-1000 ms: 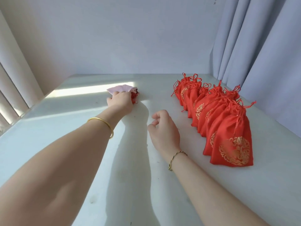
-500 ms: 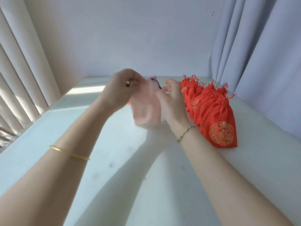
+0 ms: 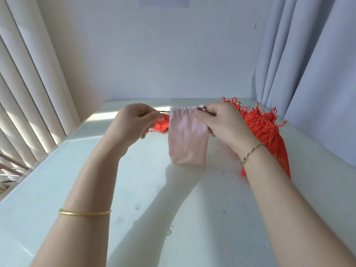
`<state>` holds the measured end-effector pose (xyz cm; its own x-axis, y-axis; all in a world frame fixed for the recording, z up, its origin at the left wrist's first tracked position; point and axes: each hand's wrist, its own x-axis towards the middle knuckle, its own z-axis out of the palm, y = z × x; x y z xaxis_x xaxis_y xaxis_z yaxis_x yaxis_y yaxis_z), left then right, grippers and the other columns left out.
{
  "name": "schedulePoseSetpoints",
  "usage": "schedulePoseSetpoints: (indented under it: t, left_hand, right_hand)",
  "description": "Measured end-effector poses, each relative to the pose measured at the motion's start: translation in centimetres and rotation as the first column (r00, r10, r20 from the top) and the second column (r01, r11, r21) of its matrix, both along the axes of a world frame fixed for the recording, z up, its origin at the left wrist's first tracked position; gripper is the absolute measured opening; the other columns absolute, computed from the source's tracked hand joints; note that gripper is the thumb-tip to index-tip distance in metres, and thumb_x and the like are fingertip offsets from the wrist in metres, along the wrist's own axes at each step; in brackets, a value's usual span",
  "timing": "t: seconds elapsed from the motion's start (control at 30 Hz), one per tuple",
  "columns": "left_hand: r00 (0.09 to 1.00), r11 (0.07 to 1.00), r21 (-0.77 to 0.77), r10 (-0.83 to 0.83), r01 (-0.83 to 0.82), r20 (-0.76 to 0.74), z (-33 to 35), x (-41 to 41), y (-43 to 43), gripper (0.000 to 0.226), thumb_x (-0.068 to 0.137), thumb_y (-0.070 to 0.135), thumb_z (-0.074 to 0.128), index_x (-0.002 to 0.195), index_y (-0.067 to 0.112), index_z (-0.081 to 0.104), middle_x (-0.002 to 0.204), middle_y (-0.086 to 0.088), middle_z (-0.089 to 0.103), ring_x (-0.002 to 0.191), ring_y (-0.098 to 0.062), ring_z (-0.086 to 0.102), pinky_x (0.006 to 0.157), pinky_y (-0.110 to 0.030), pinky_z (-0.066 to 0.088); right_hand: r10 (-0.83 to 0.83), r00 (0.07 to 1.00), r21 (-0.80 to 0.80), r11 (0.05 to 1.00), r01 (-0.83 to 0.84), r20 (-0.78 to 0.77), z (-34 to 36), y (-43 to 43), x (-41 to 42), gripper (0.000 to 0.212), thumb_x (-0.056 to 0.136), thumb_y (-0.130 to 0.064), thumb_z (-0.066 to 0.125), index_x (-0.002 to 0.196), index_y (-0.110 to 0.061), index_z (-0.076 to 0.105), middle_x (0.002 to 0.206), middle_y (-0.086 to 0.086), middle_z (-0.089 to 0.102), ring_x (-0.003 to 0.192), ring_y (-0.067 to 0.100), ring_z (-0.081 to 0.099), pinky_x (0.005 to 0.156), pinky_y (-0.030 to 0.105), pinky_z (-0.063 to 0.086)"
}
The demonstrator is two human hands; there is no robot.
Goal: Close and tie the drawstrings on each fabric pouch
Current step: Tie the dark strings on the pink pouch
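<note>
A pale pink fabric pouch (image 3: 187, 137) hangs between my hands above the white table (image 3: 173, 199), its top edge gathered. My left hand (image 3: 134, 120) pinches the dark drawstring that runs out of the pouch's left side. My right hand (image 3: 223, 122) pinches the dark drawstring at the pouch's right top corner. A red pouch (image 3: 160, 125) lies on the table behind my left hand, partly hidden. A row of tied red pouches (image 3: 265, 128) with gold print stands to the right, behind my right wrist.
Vertical blinds (image 3: 25, 93) line the left side and a grey curtain (image 3: 317, 74) hangs on the right. A white wall closes off the table's far edge. Bare table surface lies below my forearms.
The pouch has been lifted off the table and now hangs flat and spread. My hands have moved apart to its two sides, each pinching a drawstring. The camera has tilted up.
</note>
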<state>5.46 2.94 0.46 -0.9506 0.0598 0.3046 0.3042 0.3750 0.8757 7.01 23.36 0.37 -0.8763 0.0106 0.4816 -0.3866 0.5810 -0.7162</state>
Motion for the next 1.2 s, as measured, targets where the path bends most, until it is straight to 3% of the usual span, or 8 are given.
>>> schedulePoseSetpoints:
  t: [0.17,0.33,0.53,0.73,0.9,0.97,1.07,1.2]
  left_hand:
    - [0.994,0.980,0.200,0.000,-0.022,0.110,-0.3,-0.4,-1.3,0.017,0.090,0.018,0.058,0.077,0.012,0.068,0.057,0.006,0.050,0.050,-0.007,0.040,0.056,-0.021,0.038]
    - [0.991,0.967,0.241,0.055,-0.084,0.123,-0.8,-0.9,-1.6,0.018,0.089,0.022,0.060,0.075,0.013,0.067,0.064,0.003,0.050,0.057,-0.010,0.043,0.060,-0.023,0.039]
    - [0.976,0.945,0.245,0.220,-0.215,0.006,-1.0,-1.2,-2.1,0.034,0.096,0.030,0.050,0.066,0.016,0.059,0.060,0.001,0.047,0.053,-0.012,0.039,0.055,-0.027,0.033]
    - [0.928,0.837,0.438,0.372,-0.328,-0.016,-0.5,-1.1,-2.3,0.039,0.100,0.030,0.038,0.063,0.018,0.044,0.062,0.001,0.048,0.053,-0.012,0.044,0.054,-0.024,0.036]
    - [0.977,0.471,0.871,-0.209,0.136,-0.039,2.0,0.7,-0.7,0.042,0.102,0.031,0.030,0.064,0.018,0.039,0.089,-0.004,0.073,0.095,-0.019,0.069,0.092,-0.036,0.049]
    - [0.938,0.367,0.901,-0.330,0.229,-0.104,2.8,1.5,0.0,0.040,0.102,0.032,0.032,0.066,0.017,0.042,0.073,0.000,0.067,0.082,-0.017,0.070,0.093,-0.042,0.051]
    - [0.896,0.469,0.832,-0.437,0.296,-0.073,3.6,2.4,0.7,0.031,0.100,0.029,0.039,0.074,0.015,0.051,0.063,0.003,0.048,0.052,-0.009,0.051,0.066,-0.028,0.056]
    - [0.894,0.774,0.512,-0.448,0.372,0.027,3.6,3.3,1.3,0.010,0.086,0.011,0.061,0.090,0.002,0.063,0.069,-0.003,0.042,0.053,-0.009,0.039,0.047,-0.017,0.039]
  right_hand:
    - [0.102,0.984,-0.111,0.990,-0.086,0.145,-0.1,0.7,0.3,0.017,0.088,-0.016,0.062,0.075,-0.006,0.066,0.054,0.003,0.051,0.046,0.013,0.046,0.046,0.025,0.040]
    - [0.104,0.975,-0.318,0.947,-0.036,0.199,0.0,1.0,0.2,0.028,0.093,-0.020,0.054,0.066,-0.013,0.057,0.061,0.000,0.052,0.053,0.011,0.048,0.049,0.021,0.042]
    - [0.298,0.924,-0.840,0.541,0.045,0.241,0.4,0.8,-0.1,0.033,0.094,-0.028,0.051,0.063,-0.018,0.049,0.054,-0.003,0.048,0.045,0.009,0.043,0.041,0.016,0.037]
    - [0.264,0.945,-0.962,0.238,0.132,0.195,0.7,0.3,-0.6,0.036,0.095,-0.024,0.049,0.060,-0.016,0.045,0.048,-0.003,0.043,0.038,0.009,0.038,0.037,0.014,0.031]
    - [0.245,0.952,-0.955,0.272,0.117,0.186,1.3,0.0,0.0,0.033,0.094,-0.025,0.050,0.063,-0.017,0.047,0.059,-0.002,0.046,0.046,0.010,0.043,0.040,0.015,0.035]
    - [0.253,0.951,-0.948,0.304,0.094,0.176,1.7,-0.3,0.6,0.032,0.094,-0.027,0.051,0.064,-0.017,0.050,0.059,-0.002,0.049,0.047,0.009,0.046,0.042,0.016,0.038]
    - [0.282,0.951,-0.917,0.399,0.003,0.126,2.7,-0.8,1.7,0.030,0.093,-0.029,0.052,0.065,-0.019,0.054,0.060,-0.005,0.053,0.050,0.008,0.050,0.047,0.018,0.040]
    - [0.295,0.954,-0.769,0.621,-0.149,0.053,4.0,-2.0,3.1,0.030,0.093,-0.028,0.052,0.065,-0.022,0.060,0.062,-0.007,0.060,0.055,0.008,0.054,0.055,0.020,0.040]
